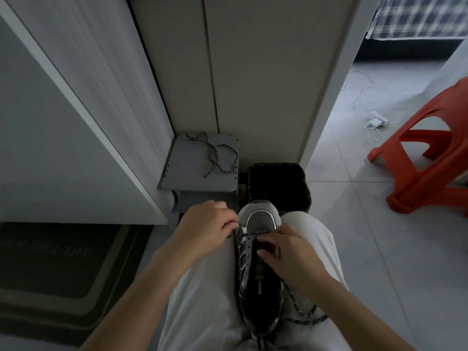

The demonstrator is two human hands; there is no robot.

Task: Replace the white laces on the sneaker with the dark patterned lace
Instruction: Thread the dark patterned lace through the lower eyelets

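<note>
The sneaker (258, 274) lies on the lap. The left hand (205, 224) pinches the dark patterned lace (307, 315) just left of its toe. The right hand (288, 254) curls over its eyelets, and what it grips is hidden.

Both bare forearms reach forward from the bottom edge and converge on the sneaker (249, 282). The left forearm runs in on the sneaker's left, wrist straight. The left hand (207, 224) sits just beside the toe end, knuckles up and fingers curled, its fingertips pinching the dark patterned lace (298, 312) at the toe's left edge. The right forearm comes in from the sneaker's right, near the heel, and crosses over its right side. The right hand (291, 257) rests on top of the sneaker's middle, back upward, fingers bent down onto the eyelet rows, with a strand of the lace showing between them.
</note>
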